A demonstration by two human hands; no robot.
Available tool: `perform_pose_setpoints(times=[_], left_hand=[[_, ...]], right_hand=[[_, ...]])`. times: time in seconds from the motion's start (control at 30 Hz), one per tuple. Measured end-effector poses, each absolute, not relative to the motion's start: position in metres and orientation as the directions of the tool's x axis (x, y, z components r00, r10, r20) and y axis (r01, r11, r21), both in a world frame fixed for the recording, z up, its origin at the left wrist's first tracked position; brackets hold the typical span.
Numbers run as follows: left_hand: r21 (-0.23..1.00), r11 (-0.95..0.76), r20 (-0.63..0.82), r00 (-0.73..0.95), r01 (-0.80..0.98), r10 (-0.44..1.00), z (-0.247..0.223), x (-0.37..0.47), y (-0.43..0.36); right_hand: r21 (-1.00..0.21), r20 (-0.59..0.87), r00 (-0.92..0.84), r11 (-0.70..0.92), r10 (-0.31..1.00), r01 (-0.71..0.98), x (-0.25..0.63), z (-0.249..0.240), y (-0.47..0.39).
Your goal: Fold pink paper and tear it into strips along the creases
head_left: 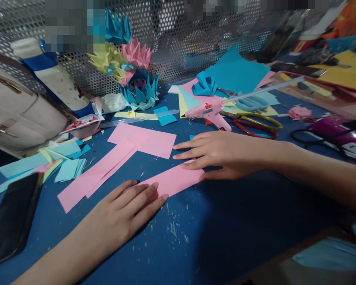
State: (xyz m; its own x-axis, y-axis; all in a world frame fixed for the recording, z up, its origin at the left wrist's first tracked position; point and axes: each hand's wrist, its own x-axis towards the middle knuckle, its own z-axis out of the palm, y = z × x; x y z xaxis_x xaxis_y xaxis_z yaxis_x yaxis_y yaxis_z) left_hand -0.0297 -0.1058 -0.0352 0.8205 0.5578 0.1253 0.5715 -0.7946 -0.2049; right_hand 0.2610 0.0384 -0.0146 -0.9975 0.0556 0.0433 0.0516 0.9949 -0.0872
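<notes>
Here, flat pink paper strip [176, 180] under fingers [195, 163], speckled blue tabletop [172, 241]

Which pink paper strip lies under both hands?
The single pink strip, under fingers of the left hand and the right hand; the other pink strips lie overlapping one another.

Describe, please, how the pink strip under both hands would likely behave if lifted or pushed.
The pink strip is probably light, as it looks like thin paper. Being long and narrow, it would likely bend or droop if held by one end. Lying flat on the table, it may slide easily if pushed.
</notes>
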Motion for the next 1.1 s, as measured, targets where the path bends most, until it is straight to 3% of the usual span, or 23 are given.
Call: perform_pose_setpoints(times=[0.43,0.57,0.77,0.93,1.1], left_hand=[[-0.213,-0.793,0.148,0.821,0.571,0.551,-0.036,-0.029,-0.106],[-0.195,-0.796,0.139,0.82,0.573,0.556,-0.037,-0.03,-0.106],[-0.198,-0.797,0.127,0.822,0.57,0.556,-0.034,-0.029,-0.105],[-0.2,-0.798,0.128,0.823,0.569,0.554,-0.032,-0.028,-0.104],[-0.196,-0.797,0.131,0.821,0.571,0.556,-0.034,-0.028,-0.104]], right_hand=[[-0.123,0.11,-0.993,0.992,0.05,0.036,0.258,-0.021,0.041],[-0.178,0.108,-0.981,0.974,0.162,0.141,0.255,-0.019,0.038],[-0.432,-0.205,-0.853,0.737,0.481,0.52,0.255,-0.008,0.04],[-0.683,-0.357,-0.801,0.451,0.48,0.575,0.256,-0.01,0.045],[-0.746,-0.362,-0.807,0.374,0.466,0.551,0.255,-0.014,0.046]])
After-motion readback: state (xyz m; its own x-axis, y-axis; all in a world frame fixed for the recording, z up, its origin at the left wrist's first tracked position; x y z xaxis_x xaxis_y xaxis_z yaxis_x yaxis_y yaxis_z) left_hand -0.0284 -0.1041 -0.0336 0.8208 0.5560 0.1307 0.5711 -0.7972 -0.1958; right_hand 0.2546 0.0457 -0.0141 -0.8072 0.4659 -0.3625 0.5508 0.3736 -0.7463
